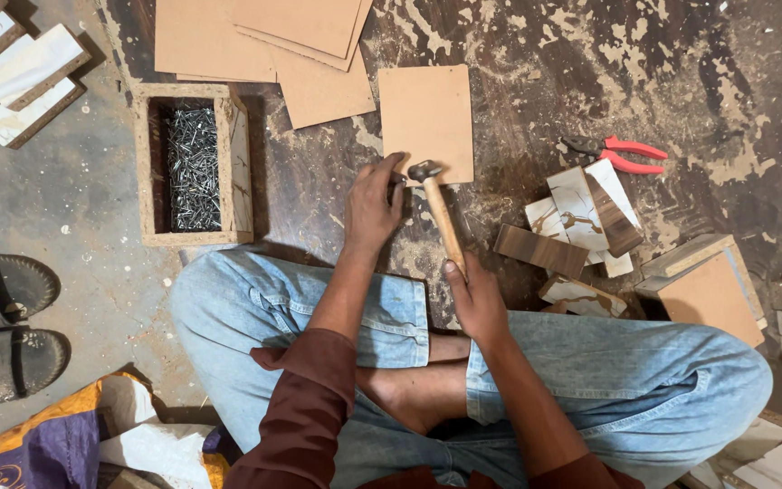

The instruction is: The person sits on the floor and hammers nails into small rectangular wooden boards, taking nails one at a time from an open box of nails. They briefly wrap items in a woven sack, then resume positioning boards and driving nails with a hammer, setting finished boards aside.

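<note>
Gripping hammer (439,210) in right hand (474,297), left hand (373,204) pinching by board (426,120)

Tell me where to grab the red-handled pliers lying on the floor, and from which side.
Grip the pliers by the two red handles, which splay out to the right with floor visible between them, so fingers can likely close around both. Come from the right and above: the dark jaws point left toward the stacked offcuts, and the right hand, holding the hammer, is nearest.

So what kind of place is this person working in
Most likely a small carpentry workshop, worked on the floor. The right hand holds a hammer, a wooden box of nails sits nearby, and cut boards and wood offcuts lie about.
</note>
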Tool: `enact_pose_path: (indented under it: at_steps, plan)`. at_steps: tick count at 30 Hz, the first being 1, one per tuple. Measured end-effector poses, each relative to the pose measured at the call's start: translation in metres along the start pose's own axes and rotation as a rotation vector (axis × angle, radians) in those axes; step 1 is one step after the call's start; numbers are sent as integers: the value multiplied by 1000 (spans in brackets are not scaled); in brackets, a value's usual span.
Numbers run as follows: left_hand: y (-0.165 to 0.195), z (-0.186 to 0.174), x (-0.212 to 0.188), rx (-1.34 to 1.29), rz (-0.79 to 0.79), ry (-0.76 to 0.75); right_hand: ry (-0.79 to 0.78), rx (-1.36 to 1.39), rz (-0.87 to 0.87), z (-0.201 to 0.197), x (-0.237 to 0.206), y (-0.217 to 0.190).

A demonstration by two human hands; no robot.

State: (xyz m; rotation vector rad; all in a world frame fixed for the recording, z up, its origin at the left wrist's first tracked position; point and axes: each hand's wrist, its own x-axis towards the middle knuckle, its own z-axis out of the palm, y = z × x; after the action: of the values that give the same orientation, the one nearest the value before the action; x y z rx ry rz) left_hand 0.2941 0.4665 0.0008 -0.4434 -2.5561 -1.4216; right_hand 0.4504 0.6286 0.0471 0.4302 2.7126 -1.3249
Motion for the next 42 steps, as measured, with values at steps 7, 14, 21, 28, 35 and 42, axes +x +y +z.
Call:
enact_pose_path:
  at_steps: [7,14,21,28,35,42]
  plan:
    - [-4,3,4,-83,-61,-31,-9,-12,67,0,-3,-13]
    - [-2,-4,-1,6,64,60,82,-9,-64,5,-4,-4]
    - [-18,-8,-4,-30,-8,32,40,12,114,4,-3,2]
    - [-27,1,-6,14,6,42,54,53,92,6,0,5]
    - [-24,1,-8,24,-2,42,11,5,114,0,-3,-3]
    - [-17,-5,-8,9,42,82,64,-45,-174,7,-6,-1]
